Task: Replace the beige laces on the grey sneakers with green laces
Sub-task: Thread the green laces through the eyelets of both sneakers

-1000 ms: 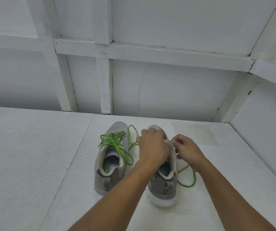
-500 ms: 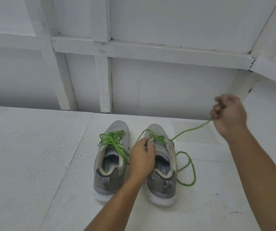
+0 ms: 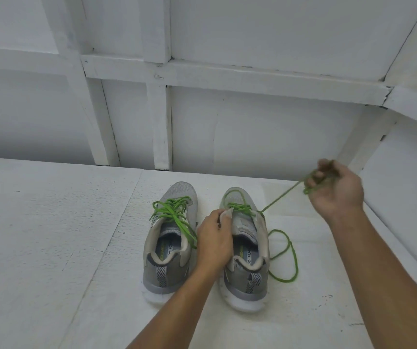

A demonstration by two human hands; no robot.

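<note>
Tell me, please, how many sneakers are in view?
2. The left sneaker, laced green, stands left of the left hand; the right sneaker stands just right of it, its flap pinched by that hand while the right hand pulls its green lace. None appears hidden.

Grey sneakers (image 3: 169,238) (white soles, chevron heel tabs), bright green laces (image 3: 174,212), white surface (image 3: 51,235)

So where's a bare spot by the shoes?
Bare: the white textured floor left of the left grey mesh sneaker, and the strip between both toes and the white panelled wall. Crowded: right of the right grey mesh sneaker, where the loose green lace loops; the left hand fills the gap between.
</note>
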